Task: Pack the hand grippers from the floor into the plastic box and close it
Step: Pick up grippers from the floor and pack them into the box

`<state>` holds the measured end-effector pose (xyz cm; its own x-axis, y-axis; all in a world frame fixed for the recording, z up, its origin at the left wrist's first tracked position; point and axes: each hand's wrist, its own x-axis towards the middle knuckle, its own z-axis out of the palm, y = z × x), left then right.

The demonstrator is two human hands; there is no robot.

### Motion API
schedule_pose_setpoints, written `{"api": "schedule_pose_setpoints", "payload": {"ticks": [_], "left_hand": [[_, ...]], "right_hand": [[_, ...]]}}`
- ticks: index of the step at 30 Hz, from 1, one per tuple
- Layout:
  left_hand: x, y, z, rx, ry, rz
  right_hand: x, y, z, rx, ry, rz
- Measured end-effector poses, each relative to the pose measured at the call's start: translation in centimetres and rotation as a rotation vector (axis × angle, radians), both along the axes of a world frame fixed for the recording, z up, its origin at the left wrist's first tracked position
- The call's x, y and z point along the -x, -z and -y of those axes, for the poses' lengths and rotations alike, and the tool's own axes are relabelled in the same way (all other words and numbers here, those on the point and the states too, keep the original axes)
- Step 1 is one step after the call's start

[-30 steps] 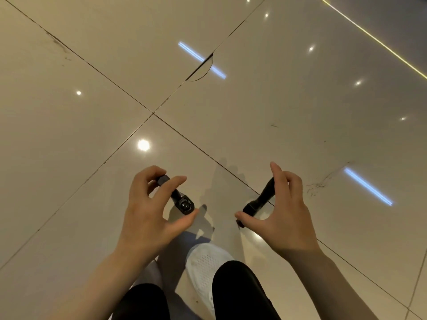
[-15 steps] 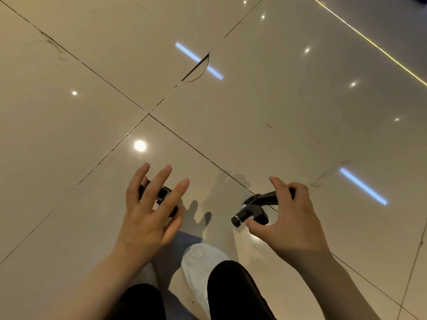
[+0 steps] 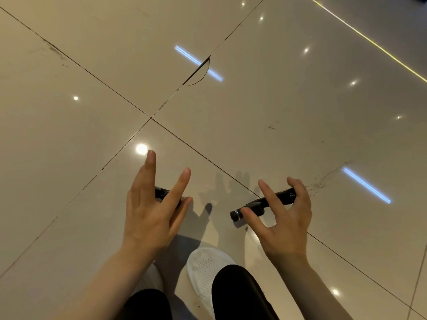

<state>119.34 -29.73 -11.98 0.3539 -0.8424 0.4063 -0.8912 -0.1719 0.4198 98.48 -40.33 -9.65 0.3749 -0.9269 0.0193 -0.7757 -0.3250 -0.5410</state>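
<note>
Two black hand grippers lie on the glossy beige tiled floor in front of me. My left hand hovers over the left hand gripper with straight, spread fingers that hide most of it. The right hand gripper lies lengthwise under my right hand. That hand's fingers arch loosely over it, the thumb by its near metal-ringed end. No plastic box is in view.
My white shoe and black trouser legs sit just below the hands. A chipped tile edge lies farther ahead at a dark tile joint. Ceiling lights reflect off the floor.
Both hands lowered the hand grippers, which they held above the floor, down onto the tiles. The fingers of both hands have spread apart.
</note>
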Motion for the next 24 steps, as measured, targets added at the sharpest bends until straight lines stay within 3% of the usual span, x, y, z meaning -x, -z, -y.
{"api": "schedule_pose_setpoints", "payload": {"ticks": [4,9,14,24], "left_hand": [[-0.9,0.0,-0.2,0.047,0.036,0.104],[-1.4,0.1,-0.1,0.009,-0.002,0.163],[-0.2,0.1,0.0,-0.064,-0.088,0.283],[-1.1,0.3,-0.1,0.022,-0.064,0.157]], "right_hand": [[0.0,0.3,0.9,0.277,-0.177,-0.165],[-0.5,0.0,1.7,0.240,-0.146,-0.192],[-1.3,0.3,1.0,0.428,-0.218,-0.300],[-2.3,1.2,0.5,0.471,-0.265,-0.342]]}}
